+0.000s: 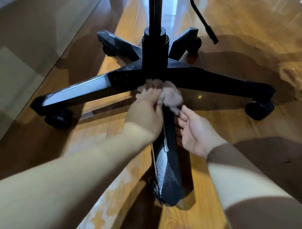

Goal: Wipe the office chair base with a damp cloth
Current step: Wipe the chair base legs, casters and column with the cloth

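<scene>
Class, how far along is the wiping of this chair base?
Done: no leg looks plainly wiped yet. In hand: the left hand holds the cloth against the chair base where the near leg meets the centre; the right hand is open beside it. Left: likely the other legs and the wheels.

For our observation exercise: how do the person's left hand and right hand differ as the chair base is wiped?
The left hand grips the cloth against the chair base; the right hand holds nothing. The left hand's fingers curl; the right hand's fingers lie loosely open. Both are beside the nearest leg.
</scene>
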{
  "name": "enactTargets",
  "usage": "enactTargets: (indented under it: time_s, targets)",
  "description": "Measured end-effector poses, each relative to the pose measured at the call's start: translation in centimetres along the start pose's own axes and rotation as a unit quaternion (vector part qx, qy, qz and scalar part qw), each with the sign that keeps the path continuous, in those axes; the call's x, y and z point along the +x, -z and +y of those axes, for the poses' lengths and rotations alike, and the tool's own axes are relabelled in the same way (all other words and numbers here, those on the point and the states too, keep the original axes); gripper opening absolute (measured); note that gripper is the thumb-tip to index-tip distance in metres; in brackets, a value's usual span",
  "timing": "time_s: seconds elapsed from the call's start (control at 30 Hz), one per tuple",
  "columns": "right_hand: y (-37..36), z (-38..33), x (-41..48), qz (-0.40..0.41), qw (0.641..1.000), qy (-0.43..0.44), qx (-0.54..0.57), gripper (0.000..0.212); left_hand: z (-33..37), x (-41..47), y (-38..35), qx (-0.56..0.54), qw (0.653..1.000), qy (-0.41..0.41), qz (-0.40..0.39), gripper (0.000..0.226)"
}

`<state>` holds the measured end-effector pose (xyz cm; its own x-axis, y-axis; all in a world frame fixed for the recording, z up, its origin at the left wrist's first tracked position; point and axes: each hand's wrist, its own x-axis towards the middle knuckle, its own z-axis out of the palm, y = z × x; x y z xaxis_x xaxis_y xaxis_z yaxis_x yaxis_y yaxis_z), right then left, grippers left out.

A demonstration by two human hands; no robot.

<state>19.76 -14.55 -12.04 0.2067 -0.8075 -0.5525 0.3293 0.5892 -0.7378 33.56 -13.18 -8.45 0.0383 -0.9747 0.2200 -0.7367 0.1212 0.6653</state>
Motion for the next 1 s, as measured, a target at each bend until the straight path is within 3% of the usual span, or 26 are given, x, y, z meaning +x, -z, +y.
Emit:
enactTargets:
  time_s: [0.1,0.2,0.33,0.4,0.53,0.67,0.73,0.8,0.93,1.0]
  targets:
    - [-0.1,0.2,0.0,0.005,1.000,0.009,0.012,0.044,-1.0,-1.5,1.0,0.016,0.996,-0.068,-0.059,0.049]
    - [0.0,0.4,0.0,-0.002,1.000,0.014,-0.008,0.044,-2.0,2.5,1.9,0.120,0.980,-0.115,-0.110,0.038]
    - [0.5,0.7,0.4,-0.013,0.999,0.014,-0.030,0.046,-2.7,6.8,2.4,0.140,0.975,-0.150,-0.084,0.043]
    - [0.7,0.8,0.7,-0.012,0.999,0.018,-0.034,0.046,-2.9,7.5,2.0,0.113,0.981,-0.145,-0.058,0.042]
    - [0.6,0.9,0.8,-0.008,1.000,0.012,-0.028,0.047,-1.7,5.6,0.8,0.003,0.999,-0.037,-0.026,0.031]
    - [0.3,0.8,0.6,0.012,1.000,0.020,0.004,0.041,-2.1,1.0,1.5,0.020,0.988,-0.136,-0.063,0.034]
    - [0.1,0.8,0.4,0.012,1.000,0.016,0.007,0.043,-2.6,2.0,2.1,0.042,0.984,-0.144,-0.092,0.033]
    - [0.0,0.7,0.1,0.004,1.000,0.015,-0.011,0.048,-2.8,4.4,2.5,0.049,0.989,-0.098,-0.102,0.026]
    - [0.2,0.6,0.2,-0.016,0.999,0.017,-0.037,0.046,-3.4,6.9,2.3,0.023,0.994,-0.066,-0.081,0.042]
    - [0.3,0.8,0.5,-0.008,0.999,0.020,-0.034,0.045,-2.9,5.9,1.1,-0.048,0.998,-0.003,-0.051,0.036]
